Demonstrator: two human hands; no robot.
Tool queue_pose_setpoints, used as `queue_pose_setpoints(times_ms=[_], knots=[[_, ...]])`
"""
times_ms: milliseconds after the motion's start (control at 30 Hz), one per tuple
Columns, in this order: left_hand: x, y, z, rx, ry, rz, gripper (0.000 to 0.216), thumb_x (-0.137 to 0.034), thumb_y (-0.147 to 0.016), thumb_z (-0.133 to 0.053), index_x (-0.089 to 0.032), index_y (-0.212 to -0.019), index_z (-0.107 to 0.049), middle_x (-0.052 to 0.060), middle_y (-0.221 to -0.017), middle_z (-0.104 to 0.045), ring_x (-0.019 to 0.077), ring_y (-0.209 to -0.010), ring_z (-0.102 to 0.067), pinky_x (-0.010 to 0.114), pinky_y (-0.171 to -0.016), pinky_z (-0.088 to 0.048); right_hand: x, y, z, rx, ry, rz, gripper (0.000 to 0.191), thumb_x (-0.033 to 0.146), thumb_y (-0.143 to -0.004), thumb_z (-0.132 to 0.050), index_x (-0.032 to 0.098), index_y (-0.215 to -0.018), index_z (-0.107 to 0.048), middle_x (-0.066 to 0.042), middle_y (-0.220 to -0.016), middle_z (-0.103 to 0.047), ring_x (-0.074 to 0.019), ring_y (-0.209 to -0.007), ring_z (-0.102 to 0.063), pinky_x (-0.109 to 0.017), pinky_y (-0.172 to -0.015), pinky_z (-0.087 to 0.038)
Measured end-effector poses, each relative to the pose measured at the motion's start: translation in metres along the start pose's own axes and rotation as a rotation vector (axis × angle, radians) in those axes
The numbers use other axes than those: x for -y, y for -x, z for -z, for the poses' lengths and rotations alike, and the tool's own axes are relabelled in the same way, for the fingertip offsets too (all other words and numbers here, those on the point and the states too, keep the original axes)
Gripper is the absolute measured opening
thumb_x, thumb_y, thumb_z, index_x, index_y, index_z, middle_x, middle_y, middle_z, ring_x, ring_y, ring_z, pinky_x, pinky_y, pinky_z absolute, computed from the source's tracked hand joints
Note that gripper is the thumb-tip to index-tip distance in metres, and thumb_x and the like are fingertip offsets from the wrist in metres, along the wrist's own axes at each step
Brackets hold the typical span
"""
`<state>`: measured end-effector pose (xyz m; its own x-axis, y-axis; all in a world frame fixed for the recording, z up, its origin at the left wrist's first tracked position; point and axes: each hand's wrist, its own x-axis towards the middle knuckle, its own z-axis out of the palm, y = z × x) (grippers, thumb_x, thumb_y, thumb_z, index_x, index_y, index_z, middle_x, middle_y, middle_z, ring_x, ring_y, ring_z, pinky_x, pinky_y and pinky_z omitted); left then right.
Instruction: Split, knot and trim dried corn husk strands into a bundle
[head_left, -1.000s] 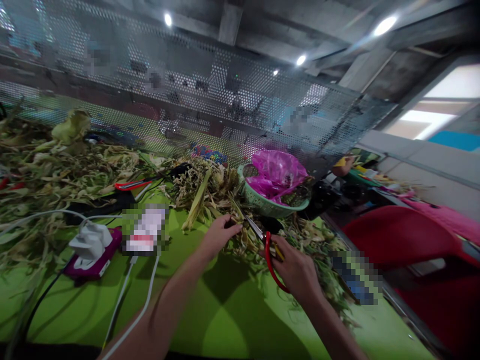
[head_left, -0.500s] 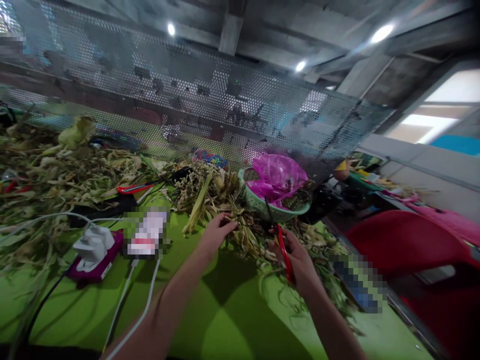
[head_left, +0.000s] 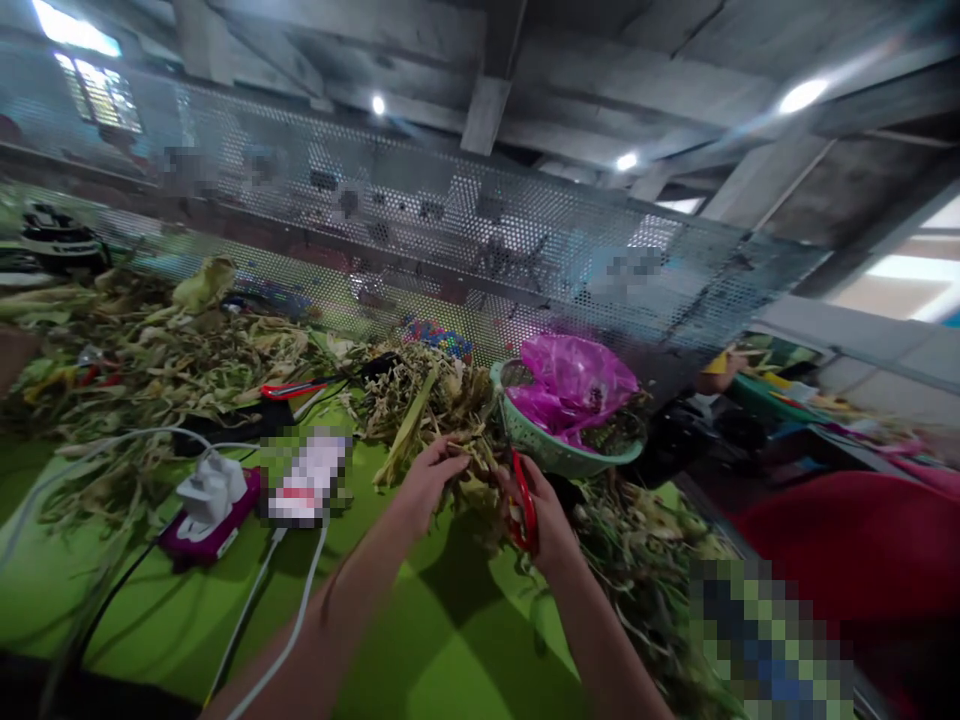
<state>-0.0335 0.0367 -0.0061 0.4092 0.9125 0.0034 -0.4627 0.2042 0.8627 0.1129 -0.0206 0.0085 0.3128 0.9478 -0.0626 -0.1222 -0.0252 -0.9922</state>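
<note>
My right hand (head_left: 551, 530) is closed around red-handled scissors (head_left: 526, 505). Their dark, narrow blades point up and away beside the basket rim. My left hand (head_left: 431, 485) has its thumb and fingers brought together on dried plant stems (head_left: 474, 450), just left of the scissors. Both hands are close together over the green tabletop (head_left: 420, 620). A light green basket (head_left: 559, 455) stands right behind them, with a crumpled purple plastic bag (head_left: 577, 385) in it. Whether the blades touch a stem is hard to tell.
Withered leaves and stalks (head_left: 172, 350) heap up on the left, with another red-handled tool (head_left: 292, 388) among them. A phone (head_left: 309, 480) and a purple power strip (head_left: 214, 520) with white cables lie left. A perforated metal screen (head_left: 420, 240) stands behind; a red chair (head_left: 847, 560) is right.
My right hand has moved left with the scissors, closer to my left hand. My left hand stays at the dried stems. The view has shifted slightly.
</note>
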Motion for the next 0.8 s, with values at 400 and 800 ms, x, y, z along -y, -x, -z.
queue_pose_setpoints(times_ms=[400,800], knots=[[0.019,0.02,-0.015,-0.021,-1.103,-0.678,0.027,-0.004,-0.073,-0.055,-0.021,-0.093,-0.06,0.005,-0.099,-0.061,0.0208,-0.096,-0.054,0.035,-0.083,-0.041,0.006,0.01,0.012,-0.06,-0.068,0.042,0.045,0.028,-0.056,-0.08,0.025,-0.096,-0.061,0.006,-0.066,-0.059,-0.0031,-0.038,-0.04,-0.015,-0.033,-0.029],[-0.004,0.007,-0.004,0.156,-0.355,-0.051,0.029,-0.024,-0.073,-0.064,-0.015,-0.101,-0.062,0.007,-0.096,-0.065,0.0169,-0.089,-0.059,0.03,-0.083,-0.044,0.011,0.008,0.022,-0.019,-0.016,0.187,0.052,0.025,-0.056,-0.08,0.023,-0.104,-0.06,0.004,-0.073,-0.06,-0.0087,-0.056,-0.049,-0.017,-0.046,-0.038]])
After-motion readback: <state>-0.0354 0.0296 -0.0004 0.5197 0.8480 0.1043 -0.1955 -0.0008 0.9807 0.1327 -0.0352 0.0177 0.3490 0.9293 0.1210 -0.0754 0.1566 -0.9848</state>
